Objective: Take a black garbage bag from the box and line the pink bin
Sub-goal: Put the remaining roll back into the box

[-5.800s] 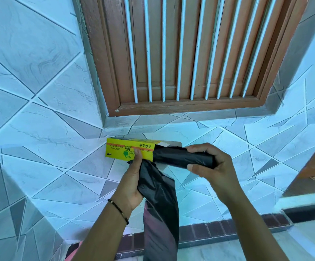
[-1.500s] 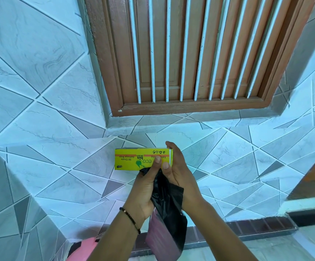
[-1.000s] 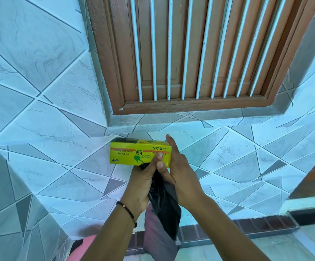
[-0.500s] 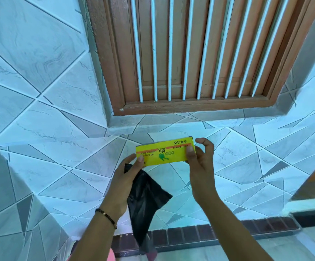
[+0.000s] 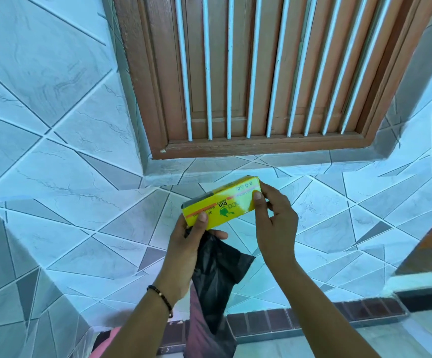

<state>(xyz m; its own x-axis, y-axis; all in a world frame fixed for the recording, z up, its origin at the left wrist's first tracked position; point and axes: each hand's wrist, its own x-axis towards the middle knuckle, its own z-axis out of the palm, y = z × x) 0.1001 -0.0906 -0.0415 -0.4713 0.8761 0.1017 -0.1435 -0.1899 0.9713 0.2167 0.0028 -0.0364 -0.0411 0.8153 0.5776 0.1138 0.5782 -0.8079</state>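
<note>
A yellow garbage-bag box (image 5: 222, 202) is held tilted in front of the tiled wall, its right end higher. My right hand (image 5: 274, 220) grips that right end with thumb on the front face. My left hand (image 5: 191, 244) presses its thumb on the box's lower left end and also clutches a black garbage bag (image 5: 214, 288), which hangs loose below the hand toward the floor. A small piece of the pink bin (image 5: 106, 343) shows at the bottom edge, mostly hidden behind my left forearm.
A brown wooden window frame with white vertical bars (image 5: 261, 73) fills the wall above. A tiled sill (image 5: 209, 169) runs under it. A dark brick-coloured skirting strip (image 5: 313, 321) runs along the floor; a tiled side wall (image 5: 16, 280) stands at left.
The roll went back into the box, and one bag stayed in my left hand. My right hand moved to the box's right end; the box has tilted and shifted right.
</note>
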